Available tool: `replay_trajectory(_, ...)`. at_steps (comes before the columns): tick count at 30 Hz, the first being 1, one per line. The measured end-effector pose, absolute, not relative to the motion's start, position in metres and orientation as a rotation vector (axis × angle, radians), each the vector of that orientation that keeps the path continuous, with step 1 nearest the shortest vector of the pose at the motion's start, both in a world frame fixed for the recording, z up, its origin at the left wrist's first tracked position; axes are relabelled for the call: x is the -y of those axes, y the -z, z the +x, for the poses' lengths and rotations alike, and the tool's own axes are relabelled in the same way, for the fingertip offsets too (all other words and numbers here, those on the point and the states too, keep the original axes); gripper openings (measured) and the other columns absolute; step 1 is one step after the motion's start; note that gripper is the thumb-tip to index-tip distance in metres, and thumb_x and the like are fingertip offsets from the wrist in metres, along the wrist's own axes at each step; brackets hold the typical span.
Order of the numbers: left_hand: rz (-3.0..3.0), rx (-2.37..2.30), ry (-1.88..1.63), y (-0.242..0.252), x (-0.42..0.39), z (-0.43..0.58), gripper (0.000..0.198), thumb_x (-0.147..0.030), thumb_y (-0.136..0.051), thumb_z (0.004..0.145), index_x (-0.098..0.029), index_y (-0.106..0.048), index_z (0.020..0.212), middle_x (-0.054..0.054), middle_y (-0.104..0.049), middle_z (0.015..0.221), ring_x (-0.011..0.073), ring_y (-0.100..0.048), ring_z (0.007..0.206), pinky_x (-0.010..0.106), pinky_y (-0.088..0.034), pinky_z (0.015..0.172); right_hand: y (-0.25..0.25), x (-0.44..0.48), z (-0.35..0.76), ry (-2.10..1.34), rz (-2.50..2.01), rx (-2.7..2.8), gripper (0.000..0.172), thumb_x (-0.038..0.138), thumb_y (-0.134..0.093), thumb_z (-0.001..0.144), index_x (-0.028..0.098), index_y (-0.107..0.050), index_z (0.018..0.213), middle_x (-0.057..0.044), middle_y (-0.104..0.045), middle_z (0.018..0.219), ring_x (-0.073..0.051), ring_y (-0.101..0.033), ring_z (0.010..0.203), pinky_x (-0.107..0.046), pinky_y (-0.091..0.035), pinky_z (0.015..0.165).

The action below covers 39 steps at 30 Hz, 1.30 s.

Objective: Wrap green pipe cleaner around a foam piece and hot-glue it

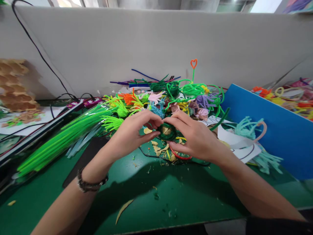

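Between both hands is a small round dark green piece with a tan patch in its middle; I cannot make out what it is. My left hand pinches its left edge between thumb and fingers. From the other side my right hand closes on it, fingers on top and thumb below. Tan scraps and a red pipe cleaner lie under the hands. Just behind them spreads a pile of coloured pipe cleaners, with purple ones and a blue bunch.
A clear bag of bright green pipe cleaners lies at left, by a dark flat pad. At right stands a blue panel with turquoise pipe cleaners before it. A grey partition closes off the back of the green table.
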<state>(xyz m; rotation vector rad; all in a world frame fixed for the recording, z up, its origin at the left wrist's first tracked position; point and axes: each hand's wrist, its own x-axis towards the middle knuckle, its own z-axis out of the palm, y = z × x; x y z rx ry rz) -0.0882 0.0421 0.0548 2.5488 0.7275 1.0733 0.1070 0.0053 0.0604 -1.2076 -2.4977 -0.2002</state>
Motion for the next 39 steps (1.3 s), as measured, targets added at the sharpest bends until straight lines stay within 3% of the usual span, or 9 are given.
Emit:
replay_trajectory(3, 2.717, -0.761, -1.145, -0.055, -0.043, -0.088, 0.016, -0.014, -0.058, 0.077, -0.018, -0.056, 0.091, 0.0, -0.06, 0.076, 0.0086, -0.057, 0.065, 0.02, -0.048, 0.061, -0.061, -0.004, 0.108, 0.184, -1.205, 2.482, 0.045, 0.03, -0.051, 0.077, 0.012, -0.046, 0.117, -0.012, -0.051, 0.106, -0.026, -0.054, 0.094, -0.039, -0.049, 0.072)
replay_trajectory(8, 2.858, -0.708, -1.261, -0.051, -0.044, -0.089, 0.002, -0.016, -0.055, 0.079, -0.016, -0.057, 0.08, 0.0, -0.059, 0.069, 0.0085, -0.056, 0.061, 0.018, -0.045, 0.057, -0.061, -0.003, 0.109, 0.162, -1.191, 2.461, 0.043, 0.03, -0.05, 0.077, 0.013, -0.046, 0.116, -0.012, -0.051, 0.107, -0.026, -0.053, 0.095, -0.039, -0.047, 0.076)
replay_trajectory(14, 2.997, -0.725, -1.177, -0.047, -0.044, -0.087, 0.01, -0.017, -0.046, 0.084, -0.017, -0.055, 0.081, 0.003, -0.06, 0.076, 0.012, -0.056, 0.068, 0.022, -0.045, 0.06, -0.061, -0.005, 0.11, 0.158, -1.21, 2.46, 0.043, 0.029, -0.051, 0.076, 0.011, -0.047, 0.115, -0.013, -0.051, 0.107, -0.027, -0.052, 0.097, -0.04, -0.047, 0.077)
replay_trajectory(28, 2.254, -0.792, -1.482, -0.065, -0.041, -0.101, 0.008, -0.024, -0.048, 0.083, -0.021, -0.05, 0.076, -0.002, -0.05, 0.063, 0.008, -0.047, 0.051, 0.02, -0.039, 0.048, -0.058, -0.01, 0.112, 0.154, -1.219, 2.473, 0.04, 0.032, -0.049, 0.078, 0.012, -0.047, 0.113, -0.012, -0.05, 0.107, -0.026, -0.051, 0.097, -0.038, -0.047, 0.077)
replay_trajectory(33, 2.371, -0.85, -1.317, -0.064, -0.053, -0.108, 0.032, -0.026, -0.043, 0.084, -0.018, -0.051, 0.054, -0.001, -0.052, 0.054, 0.0086, -0.047, 0.051, 0.021, -0.039, 0.05, -0.058, -0.01, 0.111, 0.13, -1.21, 2.458, 0.04, 0.031, -0.05, 0.078, 0.014, -0.047, 0.114, -0.012, -0.05, 0.108, -0.025, -0.052, 0.095, -0.038, -0.046, 0.076)
replay_trajectory(34, 2.37, -0.855, -1.268, -0.061, -0.057, -0.108, 0.032, -0.025, -0.042, 0.084, -0.018, -0.052, 0.054, 0.0, -0.055, 0.059, 0.0095, -0.05, 0.056, 0.021, -0.042, 0.055, -0.059, -0.01, 0.111, 0.109, -1.204, 2.459, 0.04, 0.031, -0.05, 0.078, 0.014, -0.046, 0.114, -0.012, -0.05, 0.108, -0.025, -0.053, 0.094, -0.038, -0.046, 0.075)
replay_trajectory(36, 2.259, -0.887, -1.221, -0.053, -0.064, -0.103, 0.016, -0.025, -0.046, 0.08, -0.017, -0.058, 0.074, 0.003, -0.06, 0.078, 0.0114, -0.055, 0.069, 0.023, -0.045, 0.061, -0.06, -0.008, 0.111, 0.054, -1.183, 2.478, 0.041, 0.029, -0.05, 0.077, 0.015, -0.046, 0.116, -0.011, -0.05, 0.107, -0.023, -0.053, 0.092, -0.038, -0.046, 0.075)
replay_trajectory(37, 2.157, -0.894, -1.167, -0.048, -0.066, -0.099, 0.015, -0.026, -0.047, 0.079, -0.017, -0.057, 0.086, 0.003, -0.061, 0.083, 0.0112, -0.056, 0.068, 0.023, -0.046, 0.06, -0.061, -0.008, 0.111, 0.025, -1.165, 2.493, 0.041, 0.028, -0.05, 0.077, 0.015, -0.046, 0.116, -0.011, -0.05, 0.107, -0.023, -0.054, 0.091, -0.038, -0.046, 0.076)
replay_trajectory(39, 1.959, -0.796, -0.994, -0.037, -0.067, -0.09, 0.021, -0.03, -0.043, 0.081, -0.016, -0.055, 0.093, 0.004, -0.062, 0.086, 0.0111, -0.059, 0.065, 0.023, -0.049, 0.058, -0.061, -0.007, 0.11, -0.025, -1.132, 2.524, 0.041, 0.027, -0.05, 0.078, 0.016, -0.046, 0.116, -0.01, -0.05, 0.106, -0.021, -0.054, 0.089, -0.037, -0.046, 0.076)
